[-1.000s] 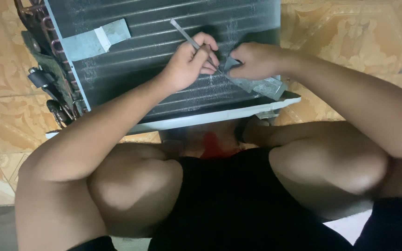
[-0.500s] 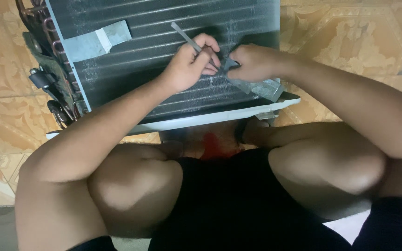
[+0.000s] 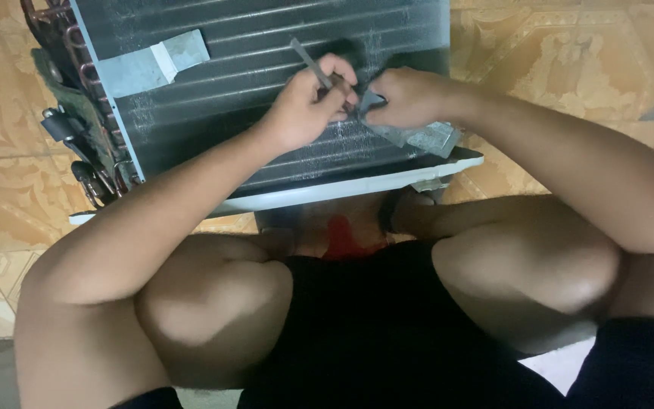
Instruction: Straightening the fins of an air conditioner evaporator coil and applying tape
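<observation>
Your L hand (image 3: 308, 106) is closed round a thin metal tool (image 3: 310, 64), angled onto the coil fins (image 3: 266, 45). R hand (image 3: 410, 97), just beside, pinches the grey bracket (image 3: 425, 138), prob. to steady it.

No packages, labels, signs or screens visible anywhere in view.
</observation>
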